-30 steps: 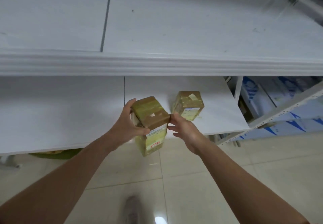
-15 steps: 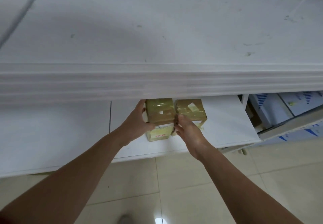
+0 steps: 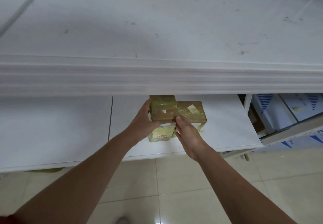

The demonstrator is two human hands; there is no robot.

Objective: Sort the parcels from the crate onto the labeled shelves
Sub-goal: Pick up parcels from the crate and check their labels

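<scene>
A small brown-taped parcel (image 3: 163, 112) with a yellow label stands on the lower white shelf (image 3: 227, 129). My left hand (image 3: 141, 124) grips its left side, thumb on the front. My right hand (image 3: 187, 133) touches its right front edge with its fingers. A second, similar taped parcel (image 3: 192, 112) sits right beside it on the same shelf, touching it. The upper shelf's edge hides the rear top of the held parcel.
The upper white shelf (image 3: 157, 31) overhangs closely above the parcels. To the right stands another rack with white and blue cartons (image 3: 279, 112). Tiled floor (image 3: 174, 188) lies below, with a shoe tip at the bottom edge.
Both hands carried the parcel from the air in front of the shelf onto the lower shelf, beside the other parcel. The view shifted closer and lower.
</scene>
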